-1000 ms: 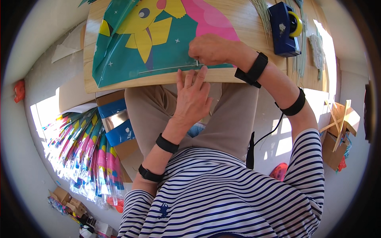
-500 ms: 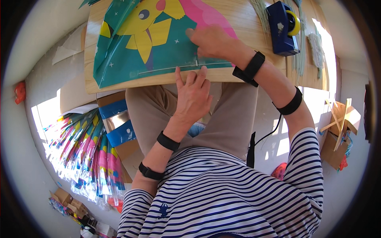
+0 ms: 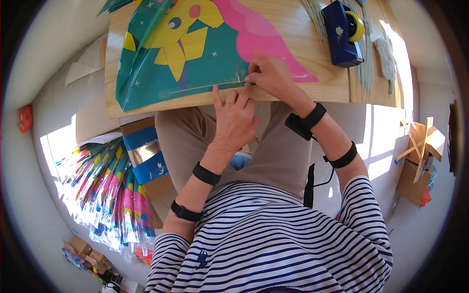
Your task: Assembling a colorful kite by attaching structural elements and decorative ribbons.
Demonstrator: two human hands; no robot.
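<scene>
A thin printed sheet (image 3: 210,68), green and pink with a yellow cartoon figure, lies on the wooden table; it looks like a kite sail. Along its near edge runs a thin white rod (image 3: 193,89), with a short pale upright piece (image 3: 239,78) crossing it. My left hand (image 3: 235,117) reaches over the table's edge with fingers stretched, its fingertips pressing on the sheet's rim and the rod. Just right of that pale piece, my right hand (image 3: 272,79) has thumb and forefinger pinched together at the rod. What sits between those fingertips is too small to make out.
A dark blue tape dispenser (image 3: 340,39) with a yellow roll stands right of the sheet. Thin pale sticks (image 3: 364,73) and a clear plastic packet (image 3: 386,58) lie beyond it. Many folded colourful sheets (image 3: 110,190) hang by an open carton (image 3: 145,151) on my left.
My right hand has come down from over the sheet's middle to the near edge, next to my left fingertips. The left hand stays almost where it was.
</scene>
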